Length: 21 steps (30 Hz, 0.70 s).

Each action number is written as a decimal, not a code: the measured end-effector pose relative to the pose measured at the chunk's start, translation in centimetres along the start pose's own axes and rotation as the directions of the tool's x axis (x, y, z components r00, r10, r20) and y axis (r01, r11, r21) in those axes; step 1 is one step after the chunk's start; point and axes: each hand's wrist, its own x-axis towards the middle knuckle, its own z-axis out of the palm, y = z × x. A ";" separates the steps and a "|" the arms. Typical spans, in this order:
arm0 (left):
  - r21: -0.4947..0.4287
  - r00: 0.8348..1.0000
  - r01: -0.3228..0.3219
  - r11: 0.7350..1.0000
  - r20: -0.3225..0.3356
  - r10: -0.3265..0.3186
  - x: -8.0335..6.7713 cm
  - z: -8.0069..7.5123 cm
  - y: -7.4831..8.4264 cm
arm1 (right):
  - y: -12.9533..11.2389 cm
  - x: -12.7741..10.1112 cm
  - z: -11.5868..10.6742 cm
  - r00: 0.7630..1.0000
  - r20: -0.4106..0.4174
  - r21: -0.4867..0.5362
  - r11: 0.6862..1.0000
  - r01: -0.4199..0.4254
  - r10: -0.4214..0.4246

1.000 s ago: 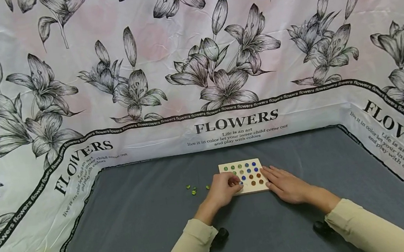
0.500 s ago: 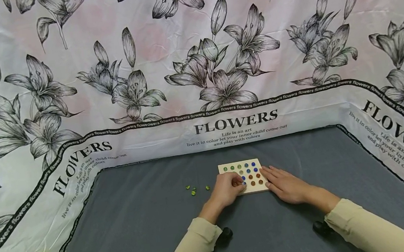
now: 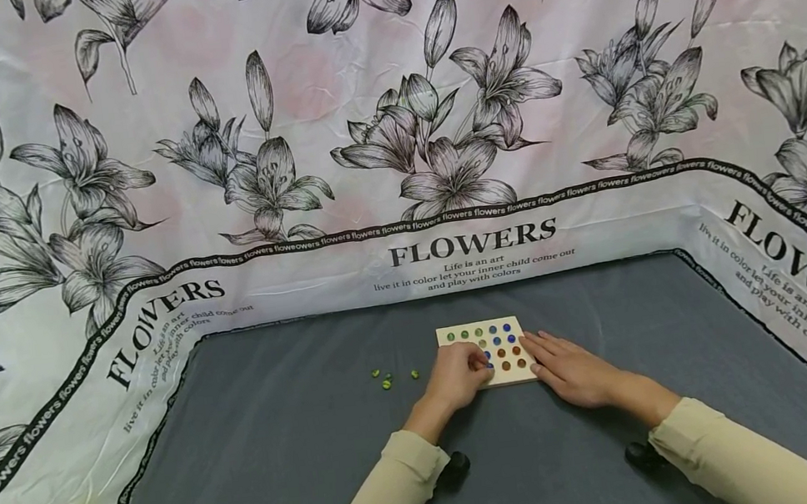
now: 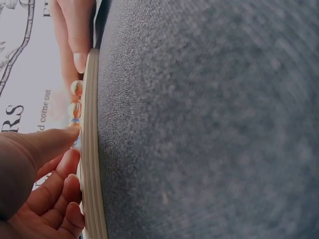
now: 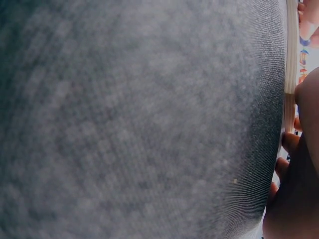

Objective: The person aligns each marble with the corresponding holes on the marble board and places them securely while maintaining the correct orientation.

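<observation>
A pale wooden board [image 3: 509,377] with rows of coloured glass marbles lies flat on the dark grey cloth. Green, blue and orange-brown marbles show on it in the head view. My left hand [image 3: 455,378] is over the board's near left part, its thumb and forefinger pinching a blue marble [image 3: 490,367] in the front row. In the left wrist view the thumb [image 4: 55,142] comes down beside the marbles at the board's layered edge, the other fingers curled. My right hand [image 3: 577,371] rests against the board's right edge with fingers stretched out. Left fingers hide several board positions.
Several loose yellow-green marbles [image 3: 387,384] lie on the grey cloth [image 3: 286,468] left of the board. A white flower-printed cloth [image 3: 479,251] rises behind and at both sides. Black wrist devices [image 3: 642,455] sit under both sleeves.
My left hand has shifted slightly to the right along the board's front row, and the blue marble at its fingertips now sits closer to the orange-brown one. My right hand has stayed put.
</observation>
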 end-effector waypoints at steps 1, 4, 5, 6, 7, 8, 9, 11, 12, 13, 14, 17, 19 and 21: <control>0.004 1.000 0.002 1.000 0.001 -0.002 0.0 0.0 0.0 | 0.0 0.0 0.0 1.000 0.000 0.000 1.000 0.001 -0.001; 0.020 1.000 0.011 1.000 0.007 -0.011 0.0 0.0 0.1 | 0.1 0.1 0.0 1.000 -0.003 0.000 1.000 0.006 -0.006; 0.027 1.000 0.014 1.000 0.010 -0.014 0.0 0.0 0.1 | 0.1 0.1 0.0 1.000 -0.006 0.001 1.000 0.008 -0.008; 0.030 1.000 0.014 0.999 0.013 -0.014 0.0 0.1 0.1 | 0.1 0.1 0.0 1.000 -0.008 0.001 1.000 0.010 -0.010; 0.036 1.000 0.013 0.999 0.015 -0.013 0.0 0.0 0.1 | 0.1 0.1 0.0 1.000 -0.010 0.003 1.000 0.011 -0.011; 0.041 1.000 0.010 0.999 0.017 -0.011 0.0 0.0 0.1 | 0.1 0.1 0.0 1.000 -0.011 0.005 1.000 0.011 -0.011; 0.043 1.000 0.006 0.999 0.019 -0.007 0.0 0.0 0.1 | 0.0 0.1 0.0 1.000 -0.015 0.002 1.000 0.016 -0.016; 0.055 1.000 -0.004 0.998 0.027 0.002 0.0 -0.1 0.1 | 0.0 0.0 0.0 1.000 -0.018 0.005 1.000 0.018 -0.017; 0.060 0.999 -0.009 0.998 0.033 0.007 -0.1 -0.1 0.1 | -0.1 0.0 0.0 1.000 -0.021 0.005 1.000 0.020 -0.020; 0.065 0.999 -0.015 0.998 0.040 0.012 -0.1 -0.2 0.1 | -0.1 -0.1 -0.1 0.999 -0.024 0.004 1.000 0.023 -0.023; 0.067 0.999 -0.019 0.998 0.045 0.016 -0.2 -0.3 0.1 | -0.1 -0.1 -0.1 0.999 -0.027 0.003 1.000 0.027 -0.027; 0.067 0.998 -0.029 0.997 0.057 0.026 -0.5 -0.8 0.2 | -0.3 -0.3 -0.2 0.998 -0.048 0.000 0.999 0.043 -0.043; 0.062 0.998 -0.034 0.998 0.053 0.031 -0.9 -1.2 0.2 | -0.3 -0.3 -0.2 0.996 -0.063 -0.004 0.998 0.057 -0.057; 0.054 0.999 -0.036 0.998 0.043 0.034 -1.3 -1.8 0.2 | -0.3 -0.4 -0.2 0.996 -0.070 -0.006 0.998 0.058 -0.059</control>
